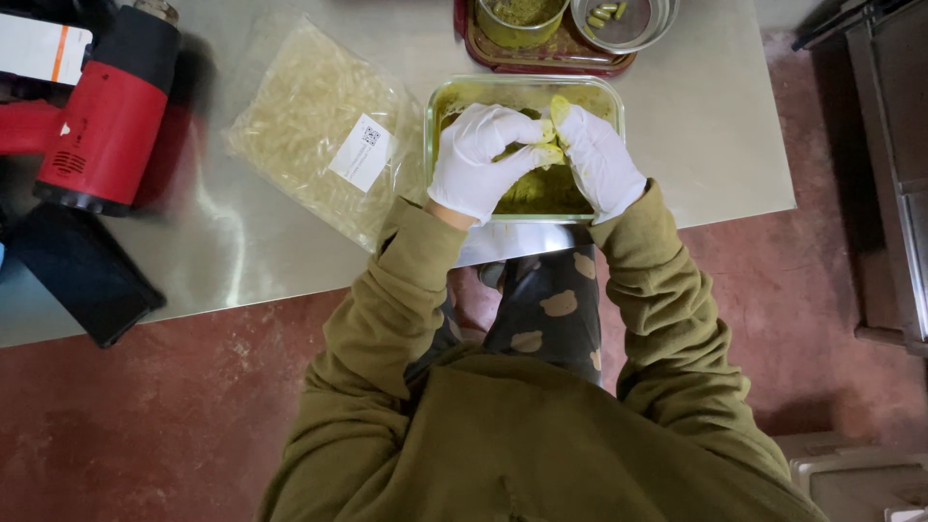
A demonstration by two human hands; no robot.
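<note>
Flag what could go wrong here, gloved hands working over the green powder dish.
1. The glass dish of green powder sits at the table edge; a push could tip it off.
2. The left hand and right hand have powder-stained fingertips, so a small piece may slip.
3. The capsule bag lies close; spilled powder could dirty it.

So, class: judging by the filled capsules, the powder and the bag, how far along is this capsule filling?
Done: a few green filled capsules lie in the round metal bowl. In hand: both white-gloved hands, left hand and right hand, pinch something small over the glass dish of green powder. Left: the clear bag of empty capsules looks full.
</note>
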